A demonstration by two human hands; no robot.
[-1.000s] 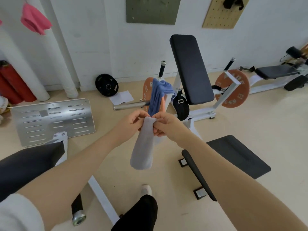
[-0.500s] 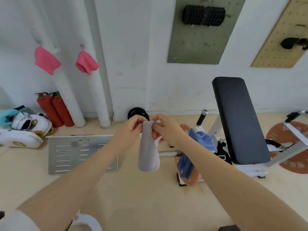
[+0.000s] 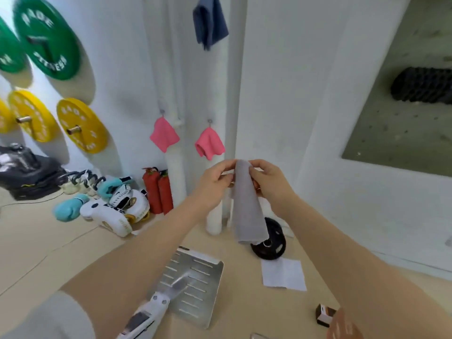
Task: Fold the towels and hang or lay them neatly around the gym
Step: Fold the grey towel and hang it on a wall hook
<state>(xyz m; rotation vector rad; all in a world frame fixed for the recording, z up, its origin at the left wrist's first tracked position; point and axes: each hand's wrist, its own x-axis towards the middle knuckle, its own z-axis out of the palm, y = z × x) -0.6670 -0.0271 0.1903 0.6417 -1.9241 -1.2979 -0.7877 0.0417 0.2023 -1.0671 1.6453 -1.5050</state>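
Note:
A folded grey towel hangs in a narrow strip in front of me. My left hand pinches its top edge from the left, and my right hand pinches the same edge from the right. Two pink towels hang from hooks on white pipes just beyond my hands. A blue towel hangs higher up on the same wall corner.
Green and yellow weight plates are mounted on the left wall. Boxing gloves, red extinguishers, a black plate, a metal footplate and white paper lie on the floor. A pegboard with a black roller hangs at the right.
My view has swung left and up from the bench toward the wall corner with the hanging towels. Both hands have kept pinching the grey towel's top throughout.

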